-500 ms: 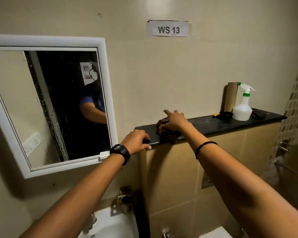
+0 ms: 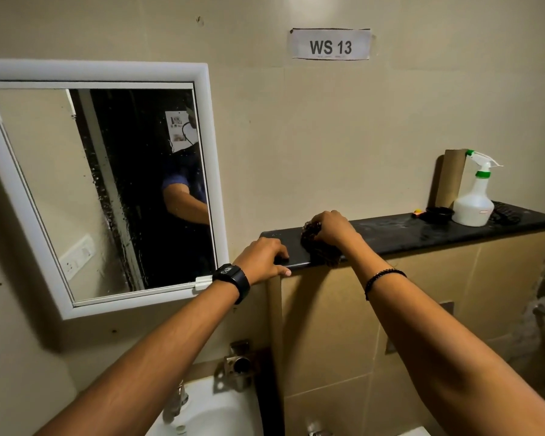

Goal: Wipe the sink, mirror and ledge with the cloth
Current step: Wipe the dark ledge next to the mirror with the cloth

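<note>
A dark patterned cloth (image 2: 316,247) lies bunched on the left part of the black stone ledge (image 2: 422,229), partly hanging over its front edge. My right hand (image 2: 334,228) presses down on the cloth with fingers curled over it. My left hand (image 2: 263,258), with a black watch on the wrist, grips the ledge's left front edge. The white-framed mirror (image 2: 101,190) hangs on the wall to the left, speckled with droplets. The white sink (image 2: 211,410) shows at the bottom, with a tap at its left.
A white spray bottle (image 2: 474,199) with a green collar, a cardboard tube (image 2: 450,177), a small black dish (image 2: 439,213) and a dark object stand at the ledge's right end. A "WS 13" label (image 2: 330,45) is on the wall. Metal fittings show at the far right.
My right hand's fingers have curled down onto the cloth; earlier the index finger pointed out. The view has shifted slightly. My left hand keeps its hold on the ledge edge.
</note>
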